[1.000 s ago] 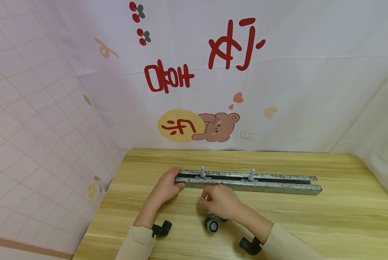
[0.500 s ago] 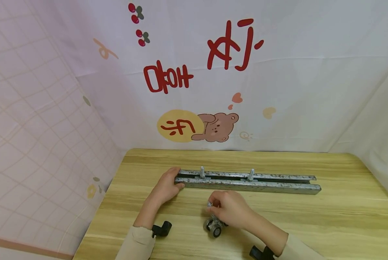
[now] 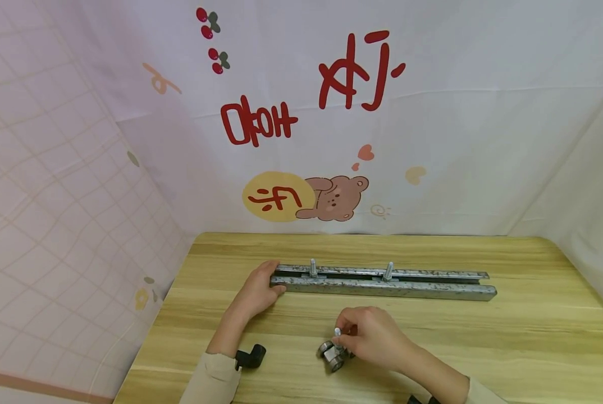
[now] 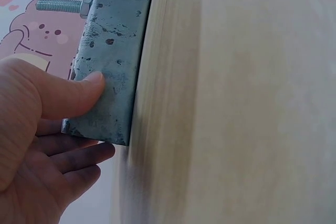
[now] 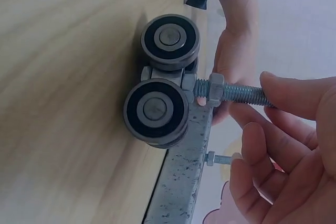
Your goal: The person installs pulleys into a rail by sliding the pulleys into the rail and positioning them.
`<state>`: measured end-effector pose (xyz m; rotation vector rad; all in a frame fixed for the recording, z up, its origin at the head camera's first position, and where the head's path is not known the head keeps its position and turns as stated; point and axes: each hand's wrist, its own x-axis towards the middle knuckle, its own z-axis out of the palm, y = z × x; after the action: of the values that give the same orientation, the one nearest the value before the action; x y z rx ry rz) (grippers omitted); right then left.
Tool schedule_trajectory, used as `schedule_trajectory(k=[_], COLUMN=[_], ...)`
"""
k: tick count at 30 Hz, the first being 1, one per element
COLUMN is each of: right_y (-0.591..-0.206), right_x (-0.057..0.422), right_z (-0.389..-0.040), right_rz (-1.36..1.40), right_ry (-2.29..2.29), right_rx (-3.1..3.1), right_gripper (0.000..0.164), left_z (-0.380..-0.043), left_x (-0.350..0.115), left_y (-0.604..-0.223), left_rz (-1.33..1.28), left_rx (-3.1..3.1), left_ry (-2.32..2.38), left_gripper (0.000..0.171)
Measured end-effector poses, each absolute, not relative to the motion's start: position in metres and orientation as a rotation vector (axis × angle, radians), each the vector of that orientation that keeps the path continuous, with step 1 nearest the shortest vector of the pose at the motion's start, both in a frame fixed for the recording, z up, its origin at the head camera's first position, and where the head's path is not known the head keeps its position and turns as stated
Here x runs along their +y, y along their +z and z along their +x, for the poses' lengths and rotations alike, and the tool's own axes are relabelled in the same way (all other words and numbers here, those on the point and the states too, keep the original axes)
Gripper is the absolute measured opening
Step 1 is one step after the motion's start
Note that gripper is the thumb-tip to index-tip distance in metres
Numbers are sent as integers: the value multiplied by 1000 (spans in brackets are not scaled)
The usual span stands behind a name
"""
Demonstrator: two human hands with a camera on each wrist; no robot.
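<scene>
My left hand (image 3: 256, 289) grips the left end of a long galvanized steel channel (image 3: 382, 289), thumb on its near side wall. From the slot along the channel's top, two threaded bolts (image 3: 313, 268) stand up. In front of it, my right hand (image 3: 374, 339) pinches the threaded stem (image 5: 244, 94) of a roller trolley (image 3: 330, 353) between thumb and fingers. The trolley has steel wheels (image 5: 156, 107) with black-ringed bearings and a hex nut (image 5: 216, 89) on its stem. Its wheels are down at the table surface, partly behind my fingers in the head view.
The wooden table (image 3: 549, 325) extends to the right of the channel. A printed cloth backdrop (image 3: 458, 140) hangs behind its far edge, and a grid-patterned cloth (image 3: 54, 196) hangs on the left. A black wrist mount (image 3: 251, 356) sits at my left sleeve.
My right hand has moved right and nearer to me, away from the channel. The trolley's stem has swung more upright and its wheels have turned. My left hand keeps its hold on the channel.
</scene>
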<state>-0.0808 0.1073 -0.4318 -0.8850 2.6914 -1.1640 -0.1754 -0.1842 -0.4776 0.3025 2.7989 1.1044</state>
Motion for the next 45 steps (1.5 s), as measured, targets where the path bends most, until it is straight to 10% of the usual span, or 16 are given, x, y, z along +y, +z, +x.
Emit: schedule_trajectory(k=[23,45], right_y=[-451,-448], right_x=[118,165], right_z=[-73,-73], right_rz=[-1392,-1190], right_ry=[-1094,-1086], right_rx=[3033,3155], right_gripper=[24,32], left_z=[-174,-174], left_x=[-184,-185], left_y=[-477,-476], left_rz=[291,303], left_rx=[2797,2793], left_ry=[1114,1123], left_gripper=[68,68])
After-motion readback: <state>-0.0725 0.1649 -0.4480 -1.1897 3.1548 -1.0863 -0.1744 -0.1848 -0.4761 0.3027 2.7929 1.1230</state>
